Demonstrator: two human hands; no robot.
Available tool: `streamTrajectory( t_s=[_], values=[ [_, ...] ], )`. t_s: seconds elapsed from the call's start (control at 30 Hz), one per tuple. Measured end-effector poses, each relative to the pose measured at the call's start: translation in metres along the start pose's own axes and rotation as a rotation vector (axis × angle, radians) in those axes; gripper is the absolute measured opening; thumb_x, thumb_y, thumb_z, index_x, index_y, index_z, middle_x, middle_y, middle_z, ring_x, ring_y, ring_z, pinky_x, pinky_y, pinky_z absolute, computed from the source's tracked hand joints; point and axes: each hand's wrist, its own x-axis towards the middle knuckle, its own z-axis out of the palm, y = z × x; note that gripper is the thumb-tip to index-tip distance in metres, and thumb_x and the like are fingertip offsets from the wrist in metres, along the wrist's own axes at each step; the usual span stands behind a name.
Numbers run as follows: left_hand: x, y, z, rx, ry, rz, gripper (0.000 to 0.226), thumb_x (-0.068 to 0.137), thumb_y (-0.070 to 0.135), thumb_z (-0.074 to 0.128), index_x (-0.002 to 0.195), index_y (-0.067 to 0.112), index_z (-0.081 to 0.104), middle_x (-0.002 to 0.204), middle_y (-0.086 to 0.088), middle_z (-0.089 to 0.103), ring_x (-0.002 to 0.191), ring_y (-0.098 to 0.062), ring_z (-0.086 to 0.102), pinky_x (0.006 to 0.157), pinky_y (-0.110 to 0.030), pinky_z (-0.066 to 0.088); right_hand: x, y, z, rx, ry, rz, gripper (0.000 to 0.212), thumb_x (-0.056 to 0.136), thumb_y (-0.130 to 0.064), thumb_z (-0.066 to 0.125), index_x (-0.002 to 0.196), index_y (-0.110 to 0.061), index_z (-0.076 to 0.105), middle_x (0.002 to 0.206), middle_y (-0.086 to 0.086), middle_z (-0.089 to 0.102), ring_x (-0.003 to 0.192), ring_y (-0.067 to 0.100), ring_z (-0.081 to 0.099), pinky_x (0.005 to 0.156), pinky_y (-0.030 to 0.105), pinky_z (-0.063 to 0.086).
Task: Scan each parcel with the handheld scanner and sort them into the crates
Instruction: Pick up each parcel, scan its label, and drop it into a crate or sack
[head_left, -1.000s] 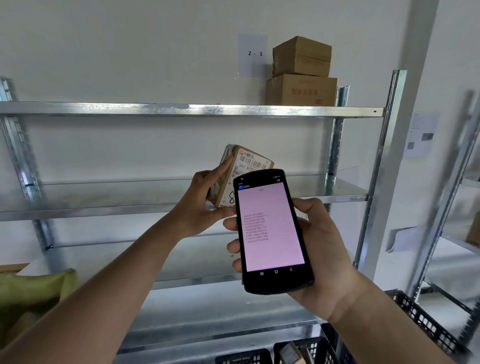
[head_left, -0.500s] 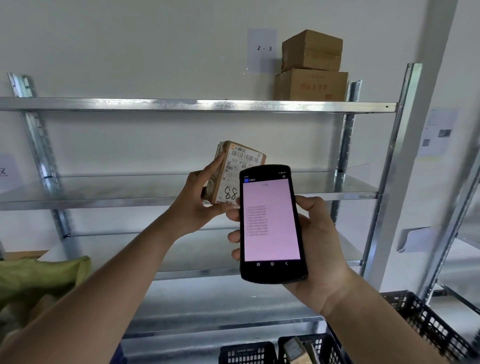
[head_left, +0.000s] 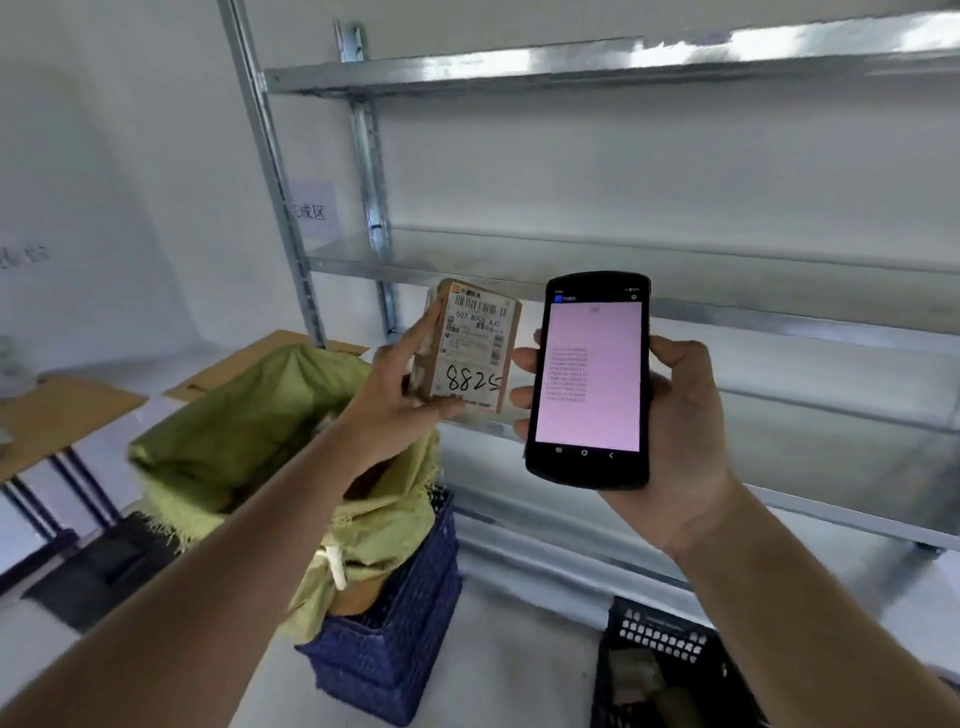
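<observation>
Step in hand: I read this as the scan of one parcel (head_left: 470, 351), either just read or being checked against the list on the scanner (head_left: 589, 379).
Left grip: my left hand (head_left: 400, 400) grasps the parcel by its side and lower edge, label toward me, with "8825" handwritten on it.
Right grip: my right hand (head_left: 680, 421) is wrapped round the scanner, screen pink and facing me.
Where the parcel is: held in the air just left of the scanner, in front of the shelf (head_left: 675, 270) and above the sack (head_left: 260, 415) that sits in the blue crate (head_left: 395, 639).
Next move: I judge it calls for confirming the read, then picking the crate; the black crate (head_left: 660, 670) lies low at right, so the left arm would have to cross or I would have to turn.
Change: the view has swung left and down; the stacked boxes on the top shelf are gone from sight, sack and blue crate have come in, and both grips are unchanged.
</observation>
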Motion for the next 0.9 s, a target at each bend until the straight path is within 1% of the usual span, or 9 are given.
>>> streamTrajectory(
  t_s=[0.07,0.13,0.23,0.3,0.43,0.53,0.6,0.73,0.9],
  values=[
    [-0.002,-0.028,-0.034,0.01,0.01,-0.022,0.109,0.082,-0.007,0.083,0.161,0.043,0.028,0.125,0.027,0.056,0.108,0.027,0.057,0.084,-0.002,0.049,0.029,0.03,0.024,-0.01,-0.006,0.016,0.077,0.09,-0.05,0.046,0.15,-0.002,0.053,0.13,0.026,0.066,0.105,0.041,0.064,0.095,0.05,0.053],
    [0.003,-0.058,-0.07,0.012,0.023,-0.062,0.109,0.083,-0.007,0.082,0.164,0.04,0.027,0.122,0.027,0.06,0.106,0.024,0.06,0.084,-0.005,0.052,0.059,0.057,0.048,-0.015,0.004,0.035,0.083,0.087,-0.051,0.049,0.154,-0.003,0.047,0.139,0.03,0.061,0.112,0.042,0.059,0.101,0.052,0.047],
    [0.015,-0.109,-0.118,0.004,0.044,-0.131,0.108,0.084,-0.004,0.082,0.157,0.054,0.027,0.121,0.031,0.059,0.108,0.009,0.066,0.091,-0.024,0.061,0.101,0.093,0.078,-0.045,-0.033,0.063,0.08,0.085,-0.049,0.043,0.15,-0.004,0.055,0.144,0.028,0.061,0.106,0.04,0.066,0.094,0.048,0.056],
    [0.022,-0.14,-0.145,-0.014,0.049,-0.183,0.108,0.085,-0.001,0.082,0.155,0.062,0.029,0.135,0.021,0.056,0.121,-0.008,0.063,0.097,-0.036,0.062,0.126,0.114,0.093,-0.054,-0.044,0.08,0.081,0.081,-0.049,0.044,0.145,-0.002,0.059,0.14,0.028,0.064,0.099,0.039,0.07,0.091,0.047,0.059],
    [0.037,-0.194,-0.182,-0.019,0.057,-0.287,0.109,0.087,-0.002,0.08,0.161,0.057,0.025,0.154,0.009,0.044,0.133,-0.016,0.051,0.096,-0.025,0.057,0.17,0.152,0.112,-0.029,-0.034,0.121,0.067,0.09,-0.048,0.04,0.134,-0.005,0.067,0.125,0.026,0.072,0.088,0.038,0.075,0.078,0.046,0.065],
    [0.054,-0.234,-0.202,-0.006,0.077,-0.393,0.111,0.085,-0.001,0.081,0.158,0.062,0.026,0.161,0.006,0.038,0.145,-0.021,0.04,0.114,-0.052,0.047,0.207,0.171,0.117,-0.007,-0.029,0.171,0.066,0.102,-0.048,0.027,0.134,-0.006,0.066,0.121,0.025,0.071,0.085,0.038,0.074,0.074,0.045,0.065],
    [0.066,-0.265,-0.212,0.031,0.076,-0.46,0.113,0.081,0.005,0.084,0.153,0.07,0.025,0.162,0.001,0.037,0.149,-0.03,0.039,0.114,-0.062,0.045,0.236,0.182,0.119,-0.022,-0.04,0.195,0.069,0.103,-0.049,0.025,0.14,-0.005,0.063,0.122,0.026,0.07,0.087,0.038,0.073,0.076,0.047,0.065],
    [0.089,-0.315,-0.22,0.069,0.053,-0.572,0.111,0.085,0.003,0.082,0.155,0.067,0.024,0.161,-0.005,0.041,0.132,-0.028,0.058,0.096,-0.046,0.06,0.3,0.211,0.119,-0.084,-0.037,0.235,0.063,0.101,-0.047,0.029,0.134,-0.01,0.068,0.122,0.024,0.073,0.094,0.041,0.07,0.087,0.051,0.061],
    [0.121,-0.388,-0.229,0.1,0.076,-0.773,0.109,0.078,0.021,0.087,0.149,0.074,0.024,0.156,-0.008,0.046,0.125,-0.029,0.061,0.104,-0.054,0.057,0.389,0.255,0.103,-0.123,-0.034,0.296,0.062,0.102,-0.05,0.03,0.143,-0.016,0.061,0.126,0.023,0.073,0.107,0.042,0.066,0.104,0.057,0.049]
  ],
)
